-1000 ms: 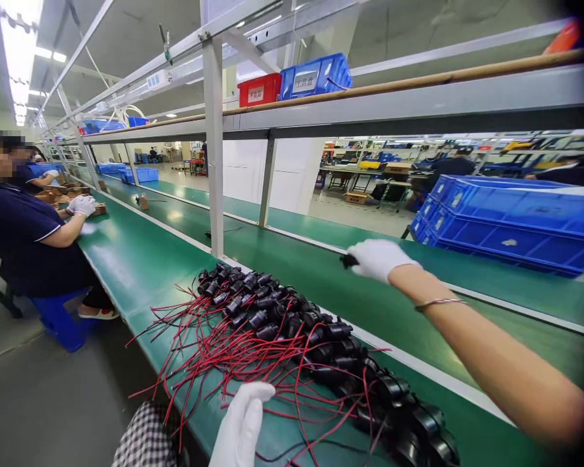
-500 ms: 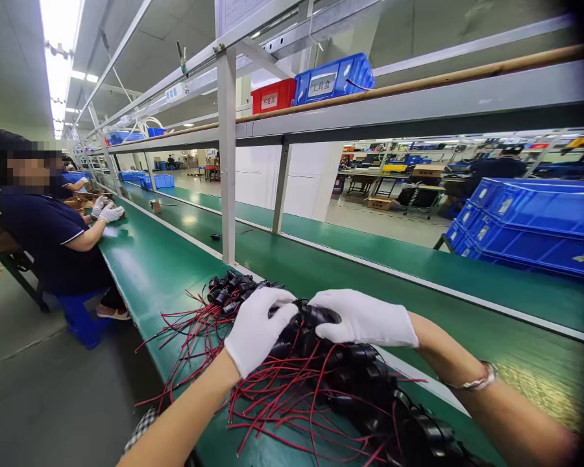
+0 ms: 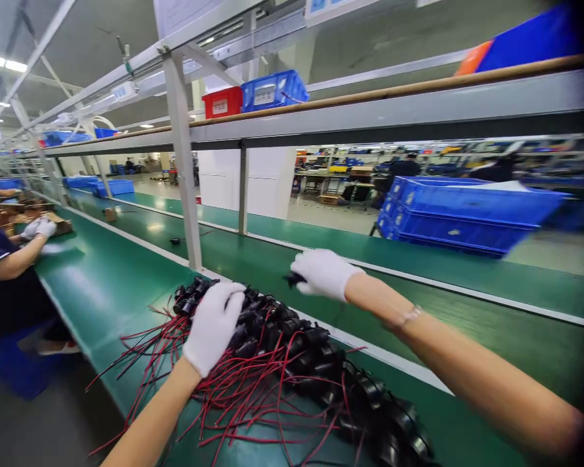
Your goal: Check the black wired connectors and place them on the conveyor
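Shelf bins [image 3: 272, 91]; hands [image 3: 214, 327] on black parts [image 3: 292, 337].

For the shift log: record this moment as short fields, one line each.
left hand: white-gloved left hand resting on the pile of black parts
right hand: white-gloved right hand holds one black part over the green belt
wires: red leads fan out toward the table edge
shelf: red bin beside blue bin
far side: stacked blue crates
nearby: co-worker's gloved hand at left
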Demonstrator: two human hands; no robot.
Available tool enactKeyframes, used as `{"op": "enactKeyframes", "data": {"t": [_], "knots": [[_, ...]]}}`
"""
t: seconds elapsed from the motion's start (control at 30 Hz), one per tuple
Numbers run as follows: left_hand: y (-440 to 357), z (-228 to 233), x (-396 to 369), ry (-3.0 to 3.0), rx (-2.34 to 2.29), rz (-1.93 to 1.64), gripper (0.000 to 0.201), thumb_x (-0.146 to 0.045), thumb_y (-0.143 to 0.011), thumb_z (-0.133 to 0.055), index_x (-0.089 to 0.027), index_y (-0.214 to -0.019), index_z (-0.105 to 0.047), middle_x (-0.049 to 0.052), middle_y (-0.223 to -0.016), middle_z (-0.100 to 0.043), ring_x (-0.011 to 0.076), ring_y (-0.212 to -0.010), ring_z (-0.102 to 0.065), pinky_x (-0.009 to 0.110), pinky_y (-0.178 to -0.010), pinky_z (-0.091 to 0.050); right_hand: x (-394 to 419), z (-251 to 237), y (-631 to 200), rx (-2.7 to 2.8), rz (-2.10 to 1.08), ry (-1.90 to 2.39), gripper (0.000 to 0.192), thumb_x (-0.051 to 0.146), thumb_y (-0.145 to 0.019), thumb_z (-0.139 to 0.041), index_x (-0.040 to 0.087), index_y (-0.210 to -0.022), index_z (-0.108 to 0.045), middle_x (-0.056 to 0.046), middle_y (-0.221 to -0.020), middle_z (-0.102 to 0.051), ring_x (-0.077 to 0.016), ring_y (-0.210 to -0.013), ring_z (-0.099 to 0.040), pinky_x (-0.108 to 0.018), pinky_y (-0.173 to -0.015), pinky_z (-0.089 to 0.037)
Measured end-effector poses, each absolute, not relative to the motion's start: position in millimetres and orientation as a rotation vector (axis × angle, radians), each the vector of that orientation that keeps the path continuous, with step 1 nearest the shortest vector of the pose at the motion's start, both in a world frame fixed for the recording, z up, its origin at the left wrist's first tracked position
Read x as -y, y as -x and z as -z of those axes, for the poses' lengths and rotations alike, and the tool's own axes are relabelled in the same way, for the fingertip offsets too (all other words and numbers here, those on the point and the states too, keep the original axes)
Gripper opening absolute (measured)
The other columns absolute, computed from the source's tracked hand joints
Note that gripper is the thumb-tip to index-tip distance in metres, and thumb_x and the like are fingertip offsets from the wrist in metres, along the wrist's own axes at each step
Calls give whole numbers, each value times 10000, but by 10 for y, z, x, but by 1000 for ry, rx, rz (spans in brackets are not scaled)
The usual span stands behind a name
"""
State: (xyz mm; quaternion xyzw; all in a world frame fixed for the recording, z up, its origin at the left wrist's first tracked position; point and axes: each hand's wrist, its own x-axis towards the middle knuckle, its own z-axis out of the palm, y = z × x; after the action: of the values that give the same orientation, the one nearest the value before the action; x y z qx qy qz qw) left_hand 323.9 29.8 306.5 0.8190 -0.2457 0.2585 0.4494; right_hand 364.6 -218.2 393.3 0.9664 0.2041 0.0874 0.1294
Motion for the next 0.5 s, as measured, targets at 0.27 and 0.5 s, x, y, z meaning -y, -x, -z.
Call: {"op": "enactKeyframes", "data": {"t": [0.27,0.5], "knots": [[-2908,-2174,-869,-2013,244,-309,359,-522,-931,-452,-245,-1063,-637,40,-1189,-662,240,-1145,-591,455,-1098,-422,2782,-3572,-4545,-185,-140,-2824,265,340,-941,-636,143,-1118,-640,-89,-1199,-632,-246,-1124,-593,-488,-992,-495],[-2458,-1761,-1229,-2053,164,-213,365,-497,-966,-404,-276,-1112,-655,16,-1184,-676,181,-1152,-612,316,-1081,-465,2415,-2924,-4764,-208,-4,-2924,306,350,-938,-642,144,-1164,-618,-85,-1167,-640,-226,-1031,-630,-445,-907,-545]]}}
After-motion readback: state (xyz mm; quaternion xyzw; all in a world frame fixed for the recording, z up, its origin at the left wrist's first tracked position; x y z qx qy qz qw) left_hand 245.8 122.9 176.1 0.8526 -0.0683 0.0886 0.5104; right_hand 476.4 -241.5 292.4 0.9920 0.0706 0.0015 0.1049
